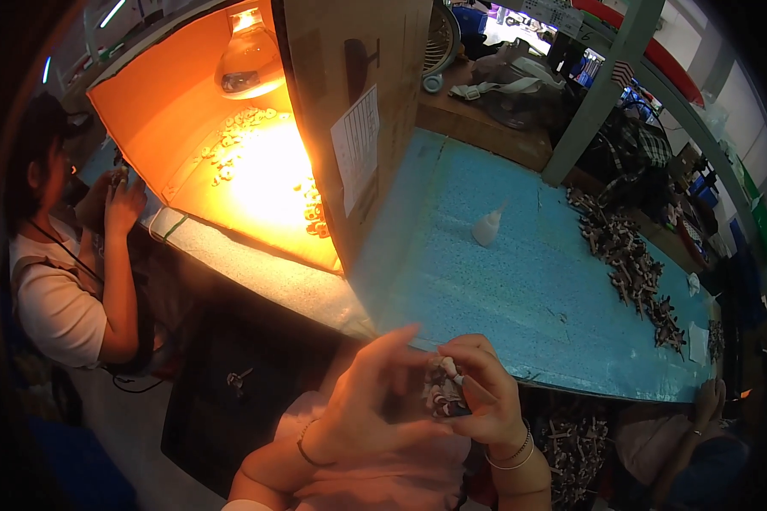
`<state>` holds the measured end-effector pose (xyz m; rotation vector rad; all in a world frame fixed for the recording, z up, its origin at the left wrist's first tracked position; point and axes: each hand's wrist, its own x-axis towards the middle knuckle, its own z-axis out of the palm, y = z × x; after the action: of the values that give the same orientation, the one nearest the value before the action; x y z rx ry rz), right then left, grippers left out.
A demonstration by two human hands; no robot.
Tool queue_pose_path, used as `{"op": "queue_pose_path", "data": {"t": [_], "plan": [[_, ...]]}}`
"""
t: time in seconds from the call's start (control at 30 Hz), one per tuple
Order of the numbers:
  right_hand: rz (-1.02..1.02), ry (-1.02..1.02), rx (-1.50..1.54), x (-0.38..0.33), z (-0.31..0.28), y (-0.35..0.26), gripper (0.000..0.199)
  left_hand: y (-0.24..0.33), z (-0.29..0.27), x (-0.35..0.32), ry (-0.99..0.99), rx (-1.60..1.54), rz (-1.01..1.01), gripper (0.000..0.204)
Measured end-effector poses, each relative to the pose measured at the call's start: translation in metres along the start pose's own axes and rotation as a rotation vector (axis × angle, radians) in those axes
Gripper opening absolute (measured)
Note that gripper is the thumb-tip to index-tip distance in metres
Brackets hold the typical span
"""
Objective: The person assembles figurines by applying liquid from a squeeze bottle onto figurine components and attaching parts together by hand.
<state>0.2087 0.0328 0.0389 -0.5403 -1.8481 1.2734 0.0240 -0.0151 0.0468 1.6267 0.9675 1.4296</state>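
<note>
Just past the near edge of the table, my right hand [496, 400] is closed around a small figurine-like piece [445, 385] with pale, brown and dark parts. Its finer details are too small to tell. My left hand [358, 400] is beside it with fingers stretched out and apart, slightly blurred. The left thumb reaches toward the underside of the piece; whether it touches cannot be told. A white squeeze bottle with a thin nozzle [487, 228] stands upright on the blue tabletop [452, 281], beyond my hands.
A cardboard box [375, 111] with a glowing lamp [249, 64] over small round pieces [239, 140] stands at left. A long heap of small brown-and-white pieces [626, 260] lies at right, near a metal post [609, 94]. A dark bin [209, 383] sits lower left. People [68, 289] work on both sides.
</note>
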Motion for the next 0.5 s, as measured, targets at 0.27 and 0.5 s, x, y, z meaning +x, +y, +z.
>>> {"op": "queue_pose_path", "data": {"t": [0.27,0.5], "plan": [[0.091,0.212,0.382,-0.008,0.018,-0.001,0.07,-0.014,0.011,-0.008,-0.018,0.203,0.166,0.105],[0.202,0.355,0.692,-0.013,0.047,0.001,0.076,-0.016,0.015,-0.015,0.063,0.108,0.142,0.103]]}}
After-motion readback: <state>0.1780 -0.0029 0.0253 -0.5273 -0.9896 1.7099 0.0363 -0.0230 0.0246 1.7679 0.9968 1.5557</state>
